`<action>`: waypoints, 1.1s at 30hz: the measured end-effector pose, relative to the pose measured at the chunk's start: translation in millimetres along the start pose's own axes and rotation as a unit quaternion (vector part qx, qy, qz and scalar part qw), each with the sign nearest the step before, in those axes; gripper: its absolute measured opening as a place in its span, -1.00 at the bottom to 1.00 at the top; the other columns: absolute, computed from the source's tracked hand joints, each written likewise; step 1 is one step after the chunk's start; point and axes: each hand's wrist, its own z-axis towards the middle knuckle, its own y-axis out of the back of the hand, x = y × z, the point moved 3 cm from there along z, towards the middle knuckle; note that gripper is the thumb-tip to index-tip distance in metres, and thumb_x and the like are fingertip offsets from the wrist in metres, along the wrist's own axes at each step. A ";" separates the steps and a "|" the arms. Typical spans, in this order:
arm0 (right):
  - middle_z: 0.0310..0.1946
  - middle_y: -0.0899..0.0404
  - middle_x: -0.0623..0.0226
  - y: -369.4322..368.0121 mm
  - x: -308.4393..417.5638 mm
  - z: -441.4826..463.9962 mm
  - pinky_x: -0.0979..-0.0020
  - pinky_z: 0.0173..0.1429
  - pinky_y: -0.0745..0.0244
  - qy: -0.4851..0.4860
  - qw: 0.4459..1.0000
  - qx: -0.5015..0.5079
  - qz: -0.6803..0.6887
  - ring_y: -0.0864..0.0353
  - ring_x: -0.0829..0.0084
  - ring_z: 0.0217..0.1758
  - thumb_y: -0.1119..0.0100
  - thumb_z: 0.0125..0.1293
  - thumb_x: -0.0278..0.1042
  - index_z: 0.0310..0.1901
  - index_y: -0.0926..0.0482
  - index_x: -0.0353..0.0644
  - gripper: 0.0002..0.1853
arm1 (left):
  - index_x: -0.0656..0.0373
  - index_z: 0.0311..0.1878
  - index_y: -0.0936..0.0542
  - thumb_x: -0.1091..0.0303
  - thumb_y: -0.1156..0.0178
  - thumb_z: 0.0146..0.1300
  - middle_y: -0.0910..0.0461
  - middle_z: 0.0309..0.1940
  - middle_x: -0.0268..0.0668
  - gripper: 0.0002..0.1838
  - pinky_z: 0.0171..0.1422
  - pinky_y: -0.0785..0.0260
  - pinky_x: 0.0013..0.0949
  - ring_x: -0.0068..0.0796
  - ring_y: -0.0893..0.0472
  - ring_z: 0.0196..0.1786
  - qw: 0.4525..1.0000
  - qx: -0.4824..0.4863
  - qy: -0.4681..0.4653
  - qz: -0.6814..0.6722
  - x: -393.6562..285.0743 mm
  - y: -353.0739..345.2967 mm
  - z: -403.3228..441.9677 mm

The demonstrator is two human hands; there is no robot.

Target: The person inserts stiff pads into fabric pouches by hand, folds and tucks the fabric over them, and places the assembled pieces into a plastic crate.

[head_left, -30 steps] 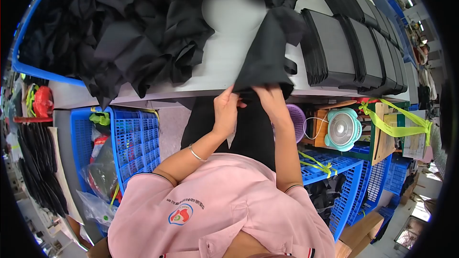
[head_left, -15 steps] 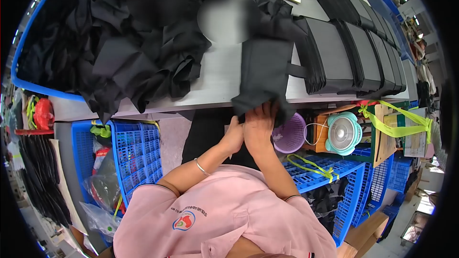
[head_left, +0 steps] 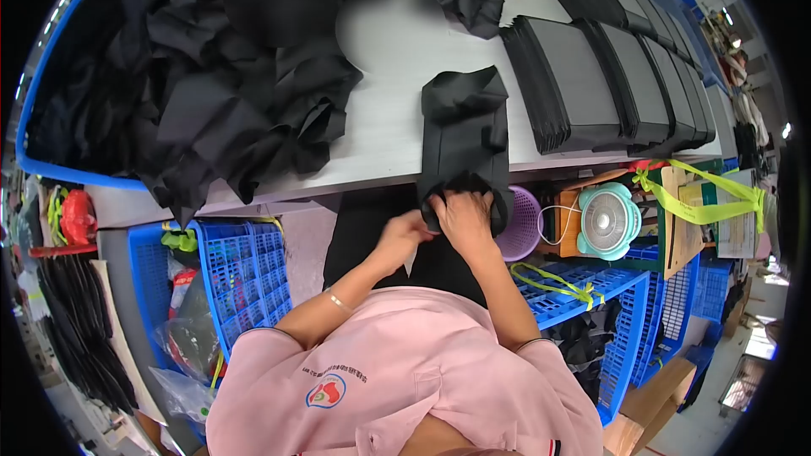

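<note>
A black fabric piece [head_left: 466,139], resembling a folded bag, lies lengthwise over the table's front edge. Its far end is creased and partly raised, while the near end hangs toward my lap. My right hand [head_left: 465,221] grips the near end with its fingers curled over the cloth. Close beside it on the left, my left hand [head_left: 404,241] has its fingers closed at the lower left edge of the same piece; the exact hold of the fingertips is partly hidden.
Loose black fabric [head_left: 228,101] is heaped at the left inside a blue rim. Folded black stacks [head_left: 574,89] stand at the right, and a crumpled black piece [head_left: 466,4] lies farther back. Below the table are a purple basket [head_left: 522,224], a teal fan [head_left: 606,221] and blue crates [head_left: 245,274].
Both hands have come down toward my lap, drawing the black piece with them. My left hand is now a little farther from my right. The piece's far end looks more raised and creased.
</note>
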 end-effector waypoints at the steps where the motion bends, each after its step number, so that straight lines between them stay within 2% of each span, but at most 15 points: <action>1: -0.36 -0.68 -0.02 -0.5 -1.2 -3.2 -0.06 0.03 -0.39 0.005 1.000 -0.004 0.003 -0.66 -0.08 -0.20 -0.08 0.40 0.02 -0.23 -0.68 -0.22 -0.59 | 0.29 0.02 -0.58 0.75 0.10 0.23 -0.65 -0.17 -0.26 -0.62 0.05 -0.48 -0.46 -0.46 -0.64 -0.10 0.991 -0.104 -0.080 0.017 -15.2 12.6 -9.9; 2: -0.36 -0.68 -0.01 -2.3 -1.5 -9.7 -0.06 0.00 -0.41 0.008 1.000 -0.006 0.006 -0.66 -0.07 -0.21 -0.09 0.39 0.00 -0.24 -0.68 -0.22 -0.60 | 0.29 0.05 -0.58 0.74 0.06 0.29 -0.65 -0.14 -0.26 -0.65 0.02 -0.47 -0.50 -0.47 -0.64 -0.12 0.969 -0.138 -0.183 -0.090 -12.7 24.0 -7.3; 5: -0.35 -0.68 0.00 -8.1 1.8 -20.3 -0.07 -0.06 -0.44 0.029 0.997 -0.004 0.065 -0.66 -0.06 -0.22 -0.14 0.37 -0.05 -0.27 -0.67 -0.21 -0.65 | 0.25 0.14 -0.56 0.66 -0.11 0.32 -0.66 -0.06 -0.19 -0.66 0.10 -0.47 -0.44 -0.37 -0.65 -0.05 0.885 -0.200 -0.353 0.227 -109.8 9.9 -21.0; 9: -0.29 -0.69 0.10 -16.6 10.9 -28.6 -0.11 0.11 -0.36 0.027 0.991 0.040 0.127 -0.66 0.05 -0.10 -0.14 0.37 -0.06 -0.32 -0.68 -0.17 -0.67 | 0.19 0.25 -0.53 0.47 -0.24 0.28 -0.45 0.34 -0.10 -0.56 0.46 -0.25 -0.13 -0.03 -0.40 0.41 0.774 0.055 -0.460 0.431 -138.9 -19.7 44.8; 11: -0.32 -0.67 0.14 -3.8 10.9 -35.4 -0.09 0.14 -0.37 0.067 0.997 0.024 0.022 -0.66 0.10 -0.08 -0.13 0.38 -0.07 -0.30 -0.67 -0.18 -0.67 | 0.05 0.44 -0.34 0.09 -0.25 0.31 -0.30 0.47 -0.18 -0.33 0.60 0.07 0.01 -0.07 -0.25 0.51 0.702 0.078 -0.430 0.562 -130.4 -14.6 88.0; 12: -0.17 -0.67 0.18 4.6 5.7 -36.4 -0.09 0.29 -0.25 0.046 0.994 0.092 0.022 -0.58 0.16 0.12 -0.13 0.39 -0.05 -0.16 -0.68 -0.15 -0.67 | 0.03 0.47 -0.32 0.02 -0.23 0.31 -0.29 0.47 -0.20 -0.29 0.61 0.09 0.01 -0.07 -0.26 0.50 0.691 0.044 -0.418 0.588 -130.5 -12.1 94.6; 16: 0.21 -0.46 0.10 10.5 -28.6 -61.4 -0.06 0.40 -0.26 0.149 0.982 -0.106 0.044 -0.41 0.11 0.34 -0.24 0.33 -0.07 0.19 -0.53 -0.13 -0.52 | 0.01 0.50 -0.27 -0.12 -0.23 0.27 -0.27 0.50 -0.22 -0.20 0.60 0.08 0.02 0.00 -0.31 0.45 0.653 -0.029 -0.385 0.651 -125.0 -8.9 108.7; 20: 0.32 -0.35 0.03 21.3 -60.4 -99.8 0.06 0.39 -0.35 -0.018 0.919 -0.378 0.106 -0.40 0.08 0.36 -0.44 0.15 -0.33 0.29 -0.39 -0.26 -0.32 | 0.17 0.45 -0.31 -0.08 -0.35 0.16 -0.36 0.42 -0.11 -0.13 0.45 -0.10 -0.02 0.05 -0.37 0.31 0.652 -0.045 -0.406 0.638 -129.3 -15.7 105.4; 23: 0.20 -0.47 0.05 6.7 -72.2 -98.6 0.16 0.19 -0.54 -0.191 0.817 -0.371 0.397 -0.59 0.16 0.15 -0.42 0.19 -0.34 0.30 -0.36 -0.33 -0.32 | 0.13 0.49 -0.27 0.04 -0.35 0.21 -0.31 0.46 -0.13 -0.16 0.45 -0.10 -0.01 0.05 -0.35 0.34 0.635 -0.034 -0.412 0.653 -122.1 -15.5 107.2; 24: 0.15 -0.52 0.13 -13.8 -78.0 -86.7 0.25 0.18 -0.52 -0.227 0.768 -0.267 0.536 -0.60 0.29 0.08 -0.42 0.20 -0.33 0.30 -0.38 -0.32 -0.34 | 0.11 0.51 -0.23 0.13 -0.34 0.23 -0.27 0.49 -0.16 -0.17 0.45 -0.09 0.01 0.05 -0.34 0.37 0.621 -0.033 -0.405 0.670 -117.2 -13.1 108.0; 27: -0.05 -0.66 0.29 -35.3 -69.1 -66.7 0.38 0.11 -0.51 -0.222 0.521 -0.078 0.821 -0.62 0.48 -0.09 -0.34 0.28 -0.36 0.20 -0.51 -0.36 -0.51 | 0.12 0.53 -0.19 0.21 -0.37 0.14 -0.22 0.52 -0.16 -0.10 0.48 -0.08 -0.01 0.03 -0.32 0.41 0.620 -0.031 -0.373 0.689 -111.4 -16.3 100.9; 29: -0.07 -0.68 0.29 -54.0 -71.6 -57.4 0.37 0.09 -0.54 -0.214 0.569 -0.118 0.785 -0.62 0.47 -0.06 -0.32 0.28 -0.41 0.11 -0.58 -0.35 -0.61 | 0.15 0.52 -0.19 0.17 -0.41 0.12 -0.26 0.48 -0.03 -0.07 0.46 -0.14 -0.06 0.10 -0.35 0.38 0.681 0.022 -0.358 0.638 -116.3 -1.7 108.3; 30: -0.08 -0.68 0.29 -62.5 -74.9 -56.5 0.37 0.08 -0.55 -0.209 0.595 -0.133 0.765 -0.63 0.47 -0.05 -0.31 0.28 -0.43 0.07 -0.62 -0.34 -0.66 | 0.27 0.50 -0.19 0.17 -0.42 0.14 -0.32 0.41 0.13 -0.07 0.42 -0.22 -0.08 0.13 -0.41 0.34 0.704 -0.041 -0.372 0.604 -127.7 -18.6 93.8; 31: -0.08 -0.68 0.28 -62.6 -81.1 -62.7 0.36 0.02 -0.57 -0.194 0.617 -0.167 0.745 -0.64 0.44 -0.09 -0.31 0.26 -0.45 0.04 -0.64 -0.33 -0.69 | 0.39 0.47 -0.21 0.01 -0.31 0.30 -0.25 0.46 0.07 -0.13 0.28 -0.38 -0.16 -0.06 -0.48 0.29 0.660 -0.095 -0.420 0.616 -138.0 -14.1 101.8; 33: -0.09 -0.68 0.25 -64.5 -96.4 -90.0 0.34 -0.10 -0.61 -0.167 0.654 -0.233 0.700 -0.66 0.39 -0.18 -0.32 0.24 -0.49 -0.02 -0.68 -0.30 -0.73 | 0.43 0.44 -0.23 0.02 -0.28 0.33 -0.27 0.44 0.01 -0.17 0.13 -0.48 -0.27 -0.22 -0.52 0.24 0.922 -0.165 -0.113 0.333 -163.4 1.8 97.0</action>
